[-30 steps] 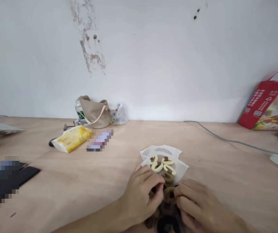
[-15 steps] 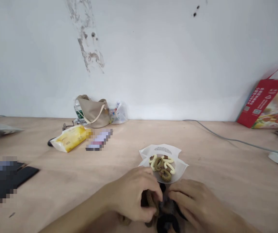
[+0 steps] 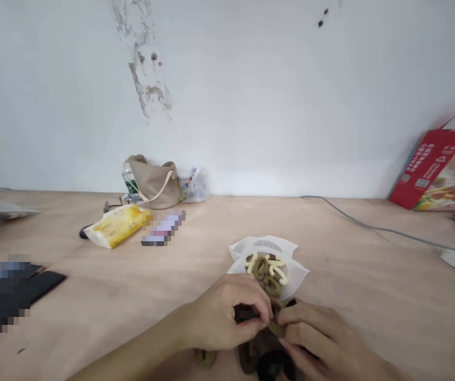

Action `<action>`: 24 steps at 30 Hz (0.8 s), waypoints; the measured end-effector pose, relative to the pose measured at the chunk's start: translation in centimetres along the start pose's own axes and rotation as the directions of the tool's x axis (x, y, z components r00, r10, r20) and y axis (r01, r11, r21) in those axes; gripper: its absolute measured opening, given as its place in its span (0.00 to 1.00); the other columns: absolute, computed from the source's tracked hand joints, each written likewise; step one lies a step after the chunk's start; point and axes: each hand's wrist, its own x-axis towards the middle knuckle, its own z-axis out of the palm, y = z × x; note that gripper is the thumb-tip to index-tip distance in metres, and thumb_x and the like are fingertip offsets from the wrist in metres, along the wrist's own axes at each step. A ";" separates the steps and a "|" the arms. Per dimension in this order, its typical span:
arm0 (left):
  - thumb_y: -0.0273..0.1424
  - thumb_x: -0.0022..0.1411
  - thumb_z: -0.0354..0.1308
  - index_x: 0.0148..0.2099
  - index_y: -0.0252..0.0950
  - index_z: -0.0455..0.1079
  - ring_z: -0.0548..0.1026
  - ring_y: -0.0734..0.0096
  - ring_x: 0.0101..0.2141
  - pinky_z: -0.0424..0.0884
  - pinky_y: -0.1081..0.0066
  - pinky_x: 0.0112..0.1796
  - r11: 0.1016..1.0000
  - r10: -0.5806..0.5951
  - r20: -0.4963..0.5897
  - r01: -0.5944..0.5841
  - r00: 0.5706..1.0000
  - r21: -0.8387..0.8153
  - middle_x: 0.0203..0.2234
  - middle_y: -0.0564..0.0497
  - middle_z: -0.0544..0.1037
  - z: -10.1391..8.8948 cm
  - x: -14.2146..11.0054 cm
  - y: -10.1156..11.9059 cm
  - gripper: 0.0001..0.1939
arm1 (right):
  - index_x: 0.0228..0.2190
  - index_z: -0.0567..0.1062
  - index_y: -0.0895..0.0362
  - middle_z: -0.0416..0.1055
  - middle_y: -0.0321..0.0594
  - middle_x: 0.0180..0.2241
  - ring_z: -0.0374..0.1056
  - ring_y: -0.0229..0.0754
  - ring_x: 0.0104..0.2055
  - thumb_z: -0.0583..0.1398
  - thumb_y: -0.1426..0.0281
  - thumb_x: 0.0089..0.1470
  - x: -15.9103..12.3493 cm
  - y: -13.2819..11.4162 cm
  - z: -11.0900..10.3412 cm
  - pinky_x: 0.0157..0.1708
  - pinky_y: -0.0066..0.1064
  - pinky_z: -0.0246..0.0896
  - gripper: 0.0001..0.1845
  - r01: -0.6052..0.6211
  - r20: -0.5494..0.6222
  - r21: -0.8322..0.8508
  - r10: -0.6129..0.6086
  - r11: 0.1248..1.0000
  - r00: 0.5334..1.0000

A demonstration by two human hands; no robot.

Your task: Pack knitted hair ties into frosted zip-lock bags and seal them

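In the head view, both hands meet low over the surface (image 3: 350, 275), working at an olive loop (image 3: 277, 328) between them. The left hand (image 3: 231, 312) has its thumb and forefinger narrowed to a pinch at the loop's left edge; the right hand (image 3: 318, 333) closes its fingers on the other side. Gripping from opposite sides probably steadies something so soft and small. Just beyond the fingertips lies an opened white wrapper (image 3: 297, 272) carrying pale loops (image 3: 278, 275) with two more olive loops (image 3: 260, 268) on top; its nearness likely saves reaching. Under the hands sits a dark ring (image 3: 275, 364), partly cut off, and near the left wrist another brown loop (image 3: 204, 358) rests apart. The tan bag (image 3: 158, 182) stands near the wall, presumably to leave working room.
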 end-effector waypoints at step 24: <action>0.24 0.48 0.57 0.43 0.35 0.70 0.77 0.55 0.33 0.69 0.66 0.34 0.475 -0.765 0.093 0.462 0.637 0.749 0.34 0.43 0.78 -0.1 -3.2 2.4 0.16 | 0.38 0.71 0.55 0.77 0.41 0.38 0.74 0.39 0.35 0.50 0.80 0.58 -0.8 1.3 0.1 0.34 0.28 0.70 0.13 -0.127 0.128 -0.077 0.136 0.989 0.982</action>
